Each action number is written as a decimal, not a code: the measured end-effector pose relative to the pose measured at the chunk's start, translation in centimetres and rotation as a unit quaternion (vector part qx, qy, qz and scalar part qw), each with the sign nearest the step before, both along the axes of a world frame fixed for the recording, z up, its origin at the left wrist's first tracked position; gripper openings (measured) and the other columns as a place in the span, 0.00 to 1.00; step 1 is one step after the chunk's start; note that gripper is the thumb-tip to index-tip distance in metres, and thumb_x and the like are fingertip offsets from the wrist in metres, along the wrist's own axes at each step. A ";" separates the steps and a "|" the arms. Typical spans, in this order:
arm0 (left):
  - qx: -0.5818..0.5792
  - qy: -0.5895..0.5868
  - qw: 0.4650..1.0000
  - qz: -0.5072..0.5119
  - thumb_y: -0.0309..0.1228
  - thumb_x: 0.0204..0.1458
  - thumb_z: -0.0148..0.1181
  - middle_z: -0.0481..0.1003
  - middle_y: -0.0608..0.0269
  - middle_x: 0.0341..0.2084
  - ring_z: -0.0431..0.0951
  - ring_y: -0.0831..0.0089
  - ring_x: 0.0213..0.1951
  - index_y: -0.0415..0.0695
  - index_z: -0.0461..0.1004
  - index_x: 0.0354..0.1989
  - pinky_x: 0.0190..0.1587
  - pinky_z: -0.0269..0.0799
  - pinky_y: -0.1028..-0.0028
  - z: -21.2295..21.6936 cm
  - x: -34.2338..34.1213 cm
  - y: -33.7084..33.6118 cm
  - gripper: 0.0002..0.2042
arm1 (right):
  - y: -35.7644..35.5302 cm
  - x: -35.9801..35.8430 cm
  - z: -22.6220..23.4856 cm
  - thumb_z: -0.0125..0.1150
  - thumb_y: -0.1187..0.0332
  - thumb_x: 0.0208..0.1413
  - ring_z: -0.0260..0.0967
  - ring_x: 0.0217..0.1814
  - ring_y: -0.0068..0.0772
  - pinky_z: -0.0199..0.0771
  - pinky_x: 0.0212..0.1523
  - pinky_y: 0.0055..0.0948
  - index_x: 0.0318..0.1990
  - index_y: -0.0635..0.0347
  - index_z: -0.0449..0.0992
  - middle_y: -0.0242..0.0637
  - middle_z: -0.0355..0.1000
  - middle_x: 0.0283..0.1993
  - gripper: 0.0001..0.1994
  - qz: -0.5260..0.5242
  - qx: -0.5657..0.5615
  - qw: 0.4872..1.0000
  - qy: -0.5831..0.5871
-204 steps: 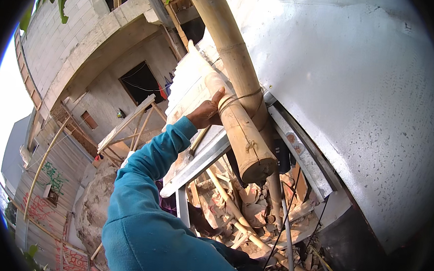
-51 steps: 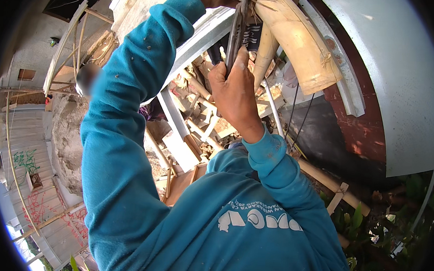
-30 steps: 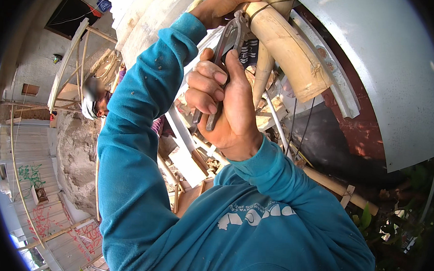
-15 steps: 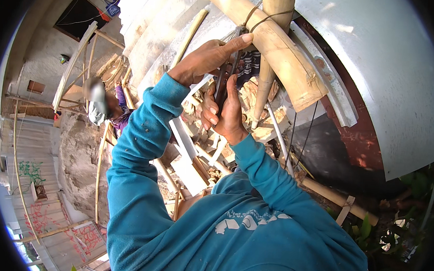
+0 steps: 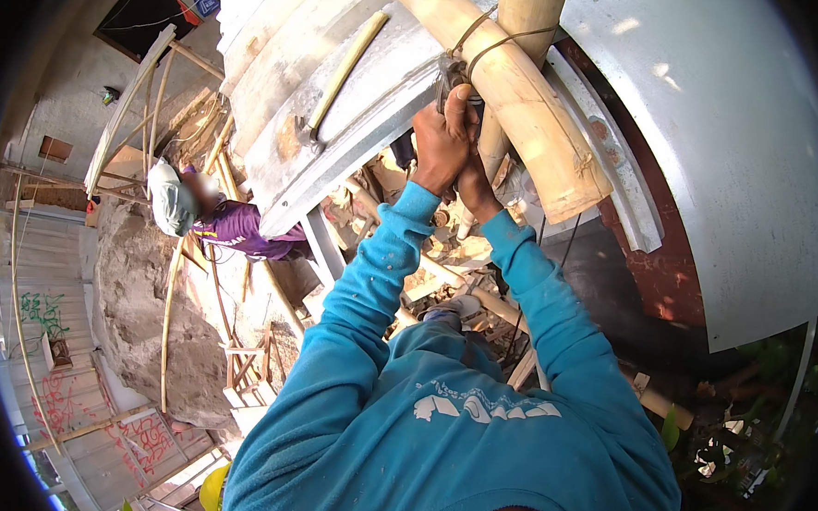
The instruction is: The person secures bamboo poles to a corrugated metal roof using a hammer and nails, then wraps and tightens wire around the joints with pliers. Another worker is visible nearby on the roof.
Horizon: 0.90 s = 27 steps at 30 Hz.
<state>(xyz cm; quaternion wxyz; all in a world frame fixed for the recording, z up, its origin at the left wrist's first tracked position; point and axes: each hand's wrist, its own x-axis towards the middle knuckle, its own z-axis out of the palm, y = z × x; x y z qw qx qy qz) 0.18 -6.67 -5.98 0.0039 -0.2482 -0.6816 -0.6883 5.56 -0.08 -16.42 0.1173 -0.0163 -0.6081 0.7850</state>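
My left hand [image 5: 440,139] and my right hand [image 5: 477,182] are raised together, both closed around the handles of a pair of pliers [image 5: 454,76]. The right hand sits just under the left and is partly hidden by it. The plier jaws bite on a wire tie [image 5: 483,48] that is wrapped round a thick slanting bamboo pole [image 5: 536,123] where it crosses an upright bamboo pole [image 5: 531,7]. Both my arms wear blue sleeves.
A grey metal channel [image 5: 340,150] and a yellow strip [image 5: 347,67] run left of the joint. White sheet metal [image 5: 755,181] curves to the right. Far below lie rubble [image 5: 445,276] and bamboo scaffolding [image 5: 170,317], beside a person in a purple shirt [image 5: 239,230].
My hands have closed together on the pliers at the wire tie; earlier my left hand was apart on the bamboo. The view has tilted up.
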 end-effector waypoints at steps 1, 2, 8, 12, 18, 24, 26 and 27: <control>0.010 0.028 0.999 0.013 0.50 0.67 0.50 0.69 0.64 0.11 0.70 0.76 0.15 0.38 0.71 0.21 0.19 0.63 0.73 -0.4 -0.2 0.4 0.28 | 0.3 -0.4 -0.4 0.40 0.48 0.71 0.73 0.33 0.28 0.74 0.30 0.27 0.64 0.61 0.59 0.37 0.73 0.38 0.27 -0.034 0.055 0.998 0.020; 0.011 0.060 0.997 0.040 0.49 0.68 0.51 0.70 0.64 0.11 0.70 0.74 0.16 0.38 0.72 0.21 0.20 0.63 0.72 -0.8 -0.2 0.7 0.27 | 0.4 -0.9 -0.9 0.42 0.50 0.71 0.74 0.39 0.30 0.76 0.37 0.30 0.66 0.61 0.58 0.39 0.73 0.42 0.27 -0.068 0.110 0.991 0.041; -0.097 0.052 0.993 0.045 0.48 0.68 0.49 0.73 0.54 0.14 0.74 0.62 0.19 0.37 0.74 0.23 0.25 0.69 0.63 0.5 0.1 -0.2 0.27 | -2.4 0.8 2.5 0.49 0.54 0.69 0.66 0.53 0.31 0.66 0.54 0.31 0.66 0.65 0.59 0.41 0.69 0.52 0.27 -0.150 0.114 0.982 -0.026; -0.319 0.050 0.945 0.043 0.56 0.66 0.47 0.76 0.42 0.18 0.79 0.41 0.26 0.33 0.76 0.21 0.34 0.72 0.51 4.8 0.7 -3.8 0.34 | -11.8 4.8 6.5 0.51 0.56 0.69 0.63 0.39 0.22 0.64 0.37 0.23 0.59 0.66 0.61 0.34 0.67 0.42 0.22 -0.237 -0.012 0.964 0.122; -0.530 0.250 0.809 -0.045 0.45 0.66 0.47 0.77 0.45 0.20 0.80 0.44 0.26 0.35 0.77 0.22 0.30 0.75 0.53 12.2 1.0 -6.5 0.27 | -15.8 5.7 11.9 0.52 0.56 0.69 0.70 0.44 0.28 0.76 0.42 0.34 0.57 0.61 0.62 0.36 0.69 0.44 0.19 0.089 -0.339 0.935 0.053; -0.687 0.452 0.569 0.000 0.32 0.58 0.56 0.79 0.52 0.23 0.84 0.61 0.27 0.37 0.79 0.31 0.25 0.76 0.62 14.3 -1.7 -6.5 0.11 | -16.2 2.3 18.3 0.56 0.61 0.66 0.73 0.54 0.41 0.75 0.56 0.46 0.58 0.62 0.69 0.42 0.73 0.51 0.18 0.043 -0.431 0.901 0.028; -0.669 0.467 0.578 -0.032 0.37 0.61 0.56 0.80 0.52 0.23 0.83 0.62 0.28 0.37 0.79 0.30 0.27 0.76 0.62 15.5 -1.5 -6.7 0.15 | -17.1 1.3 19.0 0.55 0.62 0.67 0.74 0.53 0.41 0.75 0.56 0.46 0.57 0.63 0.69 0.43 0.74 0.50 0.17 -0.012 -0.427 0.902 0.060; -0.658 0.471 0.585 -0.048 0.40 0.62 0.56 0.80 0.52 0.24 0.83 0.63 0.28 0.37 0.79 0.30 0.27 0.75 0.62 15.7 -1.6 -7.1 0.17 | -17.5 1.1 19.2 0.55 0.62 0.67 0.75 0.52 0.41 0.75 0.57 0.47 0.57 0.63 0.69 0.43 0.74 0.49 0.17 -0.022 -0.426 0.901 0.075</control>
